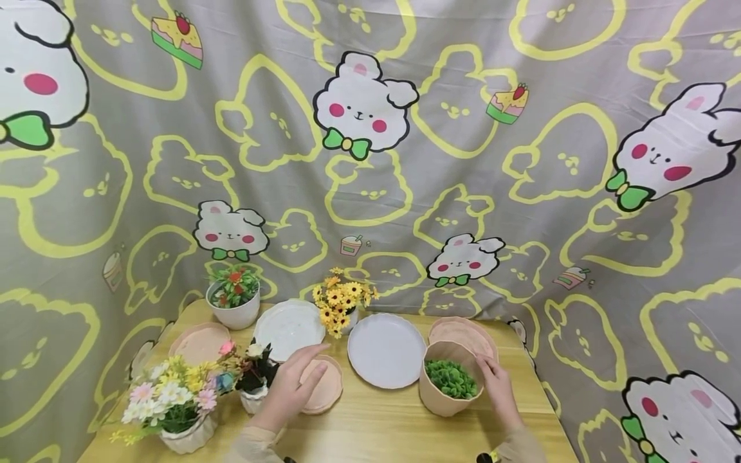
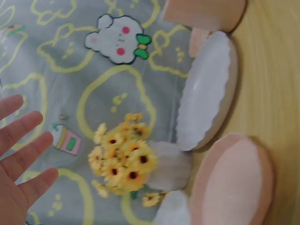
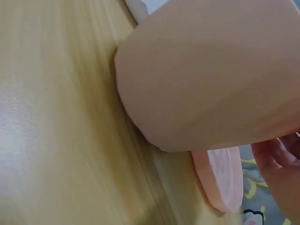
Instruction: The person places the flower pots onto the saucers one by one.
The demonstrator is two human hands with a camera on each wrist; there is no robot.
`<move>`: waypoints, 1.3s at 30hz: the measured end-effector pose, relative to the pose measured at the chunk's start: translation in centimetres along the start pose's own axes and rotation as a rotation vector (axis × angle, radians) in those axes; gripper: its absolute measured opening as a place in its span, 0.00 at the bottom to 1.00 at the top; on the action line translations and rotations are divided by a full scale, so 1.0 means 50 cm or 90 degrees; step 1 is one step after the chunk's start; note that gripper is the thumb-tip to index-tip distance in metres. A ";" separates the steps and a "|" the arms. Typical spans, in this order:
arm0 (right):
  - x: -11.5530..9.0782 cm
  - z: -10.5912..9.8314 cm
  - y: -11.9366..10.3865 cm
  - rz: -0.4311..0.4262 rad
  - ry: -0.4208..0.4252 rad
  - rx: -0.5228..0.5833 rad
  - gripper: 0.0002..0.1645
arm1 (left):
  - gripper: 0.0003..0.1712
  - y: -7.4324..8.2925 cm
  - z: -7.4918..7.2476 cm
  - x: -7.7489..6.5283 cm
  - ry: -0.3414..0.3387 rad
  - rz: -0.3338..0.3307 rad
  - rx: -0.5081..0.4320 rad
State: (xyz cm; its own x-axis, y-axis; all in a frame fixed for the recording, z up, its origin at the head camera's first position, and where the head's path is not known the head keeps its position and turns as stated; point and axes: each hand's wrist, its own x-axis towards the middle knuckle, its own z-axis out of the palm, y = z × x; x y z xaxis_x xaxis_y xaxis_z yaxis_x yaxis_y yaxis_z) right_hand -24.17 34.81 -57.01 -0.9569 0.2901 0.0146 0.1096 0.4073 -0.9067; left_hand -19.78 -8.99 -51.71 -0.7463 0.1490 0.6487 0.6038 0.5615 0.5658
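My right hand grips the right rim of a peach flowerpot, its fingers at the edge. Leafy green foliage fills the inside of this pot. In the right wrist view the pot's wall covers much of the picture, and the thumb side of the hand meets its edge. My left hand is raised with straight, spread fingers and holds nothing. It hovers in front of a small pink saucer, beside a white pot of dark-leaved flowers.
Daisies in a white pot stand front left; a red-flowered plant is behind. Yellow flowers stand between a white scalloped plate and a pale grey plate. Pink saucers lie at both sides. A patterned curtain encloses the table.
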 end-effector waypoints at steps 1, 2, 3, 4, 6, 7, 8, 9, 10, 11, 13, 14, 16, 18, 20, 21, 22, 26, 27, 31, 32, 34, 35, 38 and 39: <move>-0.002 0.001 0.002 0.004 0.005 0.002 0.32 | 0.21 -0.001 0.006 -0.002 0.000 -0.002 -0.005; -0.005 0.002 0.003 0.006 0.013 0.003 0.32 | 0.20 -0.003 0.013 -0.005 -0.001 -0.004 -0.010; -0.006 0.003 0.003 0.007 0.021 0.006 0.31 | 0.20 -0.006 0.019 -0.007 -0.001 -0.007 -0.011; -0.008 0.004 0.003 0.006 0.026 0.010 0.31 | 0.19 -0.008 0.025 -0.009 -0.002 -0.010 -0.012; -0.013 0.006 0.002 0.006 0.031 0.017 0.30 | 0.18 -0.012 0.038 -0.013 0.000 -0.002 -0.011; -0.016 0.007 0.001 0.005 0.034 0.018 0.29 | 0.18 -0.016 0.046 -0.015 0.010 0.012 -0.007; -0.020 0.009 -0.001 0.003 0.038 0.018 0.29 | 0.17 -0.017 0.053 -0.017 0.014 0.016 -0.008; -0.024 0.010 -0.002 -0.001 0.041 0.016 0.29 | 0.16 -0.018 0.060 -0.020 0.016 0.017 -0.010; -0.030 0.012 -0.002 -0.006 0.044 0.016 0.28 | 0.16 -0.017 0.067 -0.023 0.015 0.016 -0.019; -0.035 0.014 -0.002 -0.010 0.051 0.013 0.28 | 0.15 -0.017 0.074 -0.026 0.013 0.016 -0.028; -0.045 0.021 -0.003 -0.019 0.070 0.009 0.26 | 0.14 -0.016 0.089 -0.031 0.009 0.007 -0.047; -0.050 0.024 -0.004 -0.024 0.076 0.012 0.25 | 0.13 -0.014 0.095 -0.033 -0.002 -0.007 -0.059; -0.058 0.033 -0.005 -0.032 0.084 0.011 0.24 | 0.13 -0.015 0.110 -0.036 -0.011 -0.020 -0.074; -0.066 0.040 -0.008 -0.037 0.084 0.018 0.24 | 0.13 -0.016 0.126 -0.037 -0.013 -0.028 -0.084; -0.076 0.047 -0.010 -0.045 0.081 0.018 0.23 | 0.13 -0.016 0.143 -0.040 -0.016 -0.039 -0.100; -0.081 0.051 -0.010 -0.048 0.081 0.017 0.23 | 0.13 -0.016 0.151 -0.042 -0.019 -0.046 -0.108; -0.086 0.055 -0.011 -0.049 0.081 0.018 0.23 | 0.13 -0.015 0.160 -0.043 -0.022 -0.052 -0.116; -0.108 0.077 -0.014 -0.043 0.074 0.036 0.23 | 0.13 -0.006 0.187 -0.047 -0.044 -0.089 -0.164; -0.114 0.083 -0.016 -0.037 0.071 0.047 0.23 | 0.13 -0.003 0.194 -0.048 -0.054 -0.101 -0.175; -0.135 0.111 -0.025 -0.019 0.049 0.102 0.24 | 0.17 0.006 0.215 -0.058 -0.109 -0.165 -0.223; -0.138 0.119 -0.028 -0.018 0.045 0.112 0.24 | 0.18 0.008 0.220 -0.061 -0.121 -0.181 -0.235; -0.145 0.133 -0.033 -0.018 0.037 0.129 0.23 | 0.20 0.012 0.229 -0.068 -0.140 -0.216 -0.255; -0.148 0.138 -0.035 -0.021 0.035 0.134 0.23 | 0.21 0.015 0.234 -0.072 -0.146 -0.230 -0.263; -0.154 0.151 -0.042 -0.032 0.028 0.128 0.22 | 0.23 0.022 0.246 -0.083 -0.144 -0.277 -0.288; -0.156 0.154 -0.045 -0.035 0.024 0.126 0.22 | 0.23 0.025 0.249 -0.087 -0.138 -0.289 -0.290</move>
State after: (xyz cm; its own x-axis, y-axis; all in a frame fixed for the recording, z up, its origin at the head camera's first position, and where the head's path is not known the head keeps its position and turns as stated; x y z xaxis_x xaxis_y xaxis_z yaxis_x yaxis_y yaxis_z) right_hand -19.03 24.95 -58.35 -0.9486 0.3067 0.0785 -0.0007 0.2458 -0.9693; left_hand -19.28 1.22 -60.17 -0.9641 0.1663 0.2069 0.2402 0.2143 0.9468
